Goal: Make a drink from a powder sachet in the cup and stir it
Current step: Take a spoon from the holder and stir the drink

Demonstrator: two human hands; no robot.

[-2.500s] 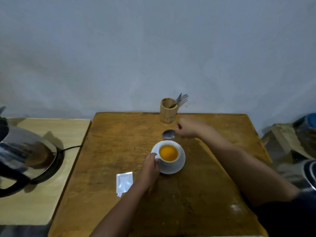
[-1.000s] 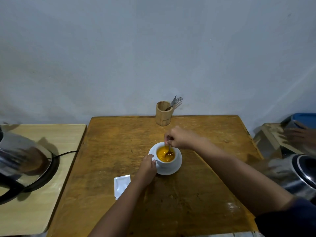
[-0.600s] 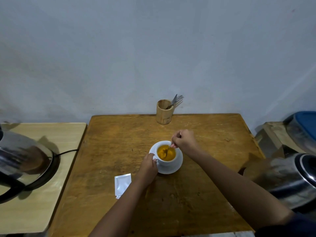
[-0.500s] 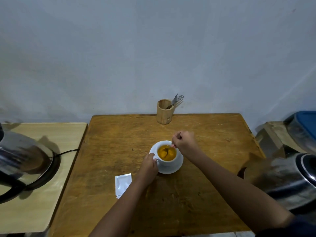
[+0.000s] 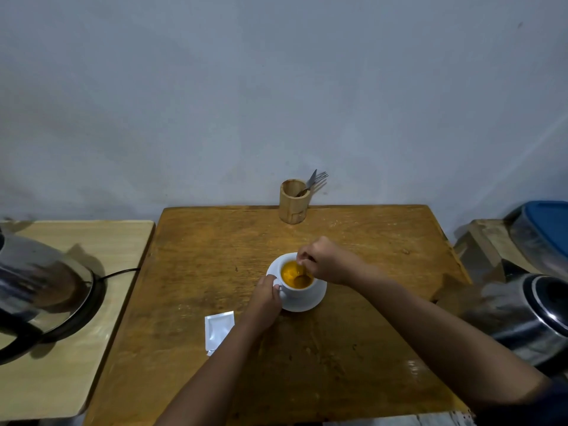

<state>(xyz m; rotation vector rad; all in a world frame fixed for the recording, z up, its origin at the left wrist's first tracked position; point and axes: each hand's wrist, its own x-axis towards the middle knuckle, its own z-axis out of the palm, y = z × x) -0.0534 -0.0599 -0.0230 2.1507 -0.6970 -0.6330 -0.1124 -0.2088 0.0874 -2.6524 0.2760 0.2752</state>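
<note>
A white cup (image 5: pixel 295 291) full of orange drink stands on a white saucer (image 5: pixel 313 299) in the middle of the brown wooden table (image 5: pixel 353 348). My left hand (image 5: pixel 265 299) grips the cup's handle on its left side. My right hand (image 5: pixel 327 262) hovers over the cup's far right rim and pinches a metal spoon (image 5: pixel 301 276), whose bowl is dipped in the drink. The silver sachet (image 5: pixel 217 329) lies flat on the table, left of my left wrist.
A wooden holder (image 5: pixel 292 200) with forks stands at the table's far edge by the wall. An electric kettle (image 5: pixel 40 290) sits on a pale side table (image 5: pixel 76 333) at left. Steel pots (image 5: pixel 519 315) and a blue-lidded container (image 5: pixel 547 219) crowd the right.
My right hand brought the spoon from above the table into the cup and has been moving it around in the drink. My left hand has stayed on the handle.
</note>
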